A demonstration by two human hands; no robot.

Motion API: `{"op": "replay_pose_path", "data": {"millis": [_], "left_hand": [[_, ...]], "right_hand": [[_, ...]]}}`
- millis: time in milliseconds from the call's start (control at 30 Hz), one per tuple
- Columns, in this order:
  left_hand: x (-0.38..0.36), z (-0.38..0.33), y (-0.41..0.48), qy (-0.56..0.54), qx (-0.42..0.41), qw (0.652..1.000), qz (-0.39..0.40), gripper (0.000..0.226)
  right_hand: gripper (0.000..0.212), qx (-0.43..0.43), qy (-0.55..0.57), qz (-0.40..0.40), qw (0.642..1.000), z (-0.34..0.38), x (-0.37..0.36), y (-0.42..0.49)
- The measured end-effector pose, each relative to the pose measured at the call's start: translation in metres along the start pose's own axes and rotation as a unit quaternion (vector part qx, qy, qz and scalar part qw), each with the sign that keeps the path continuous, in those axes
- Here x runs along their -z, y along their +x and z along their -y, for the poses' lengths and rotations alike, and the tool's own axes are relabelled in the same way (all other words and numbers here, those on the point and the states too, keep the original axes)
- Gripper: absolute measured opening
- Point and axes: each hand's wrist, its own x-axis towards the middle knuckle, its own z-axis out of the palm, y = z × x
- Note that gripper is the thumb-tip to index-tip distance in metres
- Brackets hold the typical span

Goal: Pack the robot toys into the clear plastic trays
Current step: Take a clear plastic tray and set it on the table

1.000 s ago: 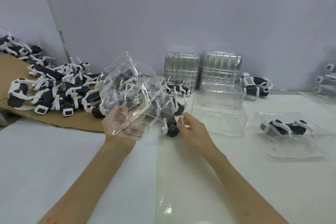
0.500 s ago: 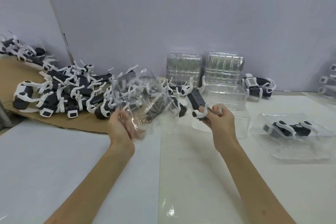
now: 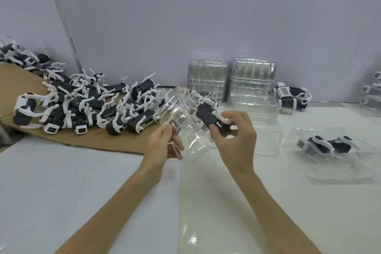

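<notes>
A heap of robot toys (image 3: pixel 86 107) lies on cardboard (image 3: pixel 18 76) at far left. Above the bench (image 3: pixel 82 181), the left hand (image 3: pixel 162 146) pinches the edge of a tilted clear tray (image 3: pixel 185 130). Just right of it, the right hand (image 3: pixel 235 140) curls its fingers (image 3: pixel 241 118) round a robot toy (image 3: pixel 208 116), whose long axis slants up-left towards the tray. The tray stacks (image 3: pixel 251 80) and a packed tray (image 3: pixel 329 150) stand well apart, blocking nothing.

You work a factory packing bench: robot toys (image 3: pixel 88 107) heaped on cardboard (image 3: pixel 86 142), stacks of clear trays (image 3: pixel 208 80) against a bare partition wall (image 3: pixel 185 16).
</notes>
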Motion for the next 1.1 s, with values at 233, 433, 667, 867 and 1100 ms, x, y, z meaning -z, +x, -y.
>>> {"op": "replay_pose_path", "data": {"millis": [233, 433, 667, 867, 1100], "left_hand": [[0.006, 0.007, 0.006, -0.03, 0.101, 0.994, -0.028, 0.044], [0.01, 0.007, 0.009, 0.013, 0.042, 0.994, -0.102, 0.059], [0.012, 0.007, 0.012, 0.037, 0.062, 0.993, -0.09, 0.034], [0.012, 0.006, 0.013, -0.006, 0.075, 0.99, -0.117, 0.023], [0.013, 0.0, 0.011, -0.032, 0.11, 0.984, -0.134, 0.05]], "right_hand": [[0.034, -0.056, -0.028, 0.124, 0.99, -0.012, 0.007, 0.007], [0.038, -0.041, -0.013, 0.184, 0.982, -0.009, 0.001, 0.003], [0.035, -0.022, -0.034, 0.192, 0.981, -0.014, 0.004, 0.003], [0.048, -0.063, -0.041, 0.301, 0.951, -0.012, 0.015, 0.007], [0.036, -0.149, 0.01, 0.202, 0.968, -0.014, 0.017, 0.011]]}}
